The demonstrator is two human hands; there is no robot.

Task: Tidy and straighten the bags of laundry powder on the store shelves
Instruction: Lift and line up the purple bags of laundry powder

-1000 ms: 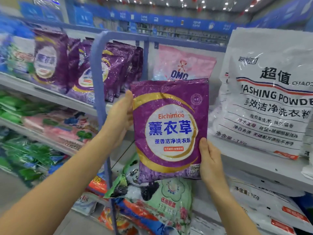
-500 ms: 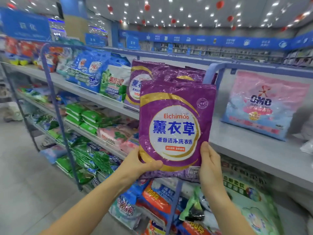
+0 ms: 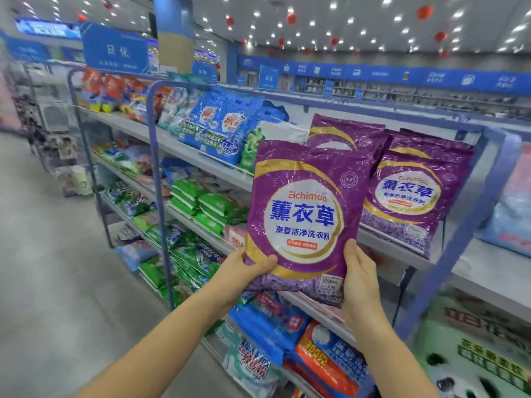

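I hold a purple bag of laundry powder upright in front of the top shelf. My left hand grips its lower left corner, thumb across the front. My right hand holds the lower right edge, fingers behind the bag. Matching purple bags stand on the shelf just behind and to the right of it. Blue bags stand further left on the same shelf.
Blue metal uprights divide the shelving. Green packs lie on the middle shelf, and orange and blue bags crowd the lower shelves. A pink and blue bag stands at far right. The grey aisle floor opens to the left.
The view has swung left along the aisle. My left hand moved from the bag's upper left side to its lower left corner. The bag went left, now before the other purple bags.
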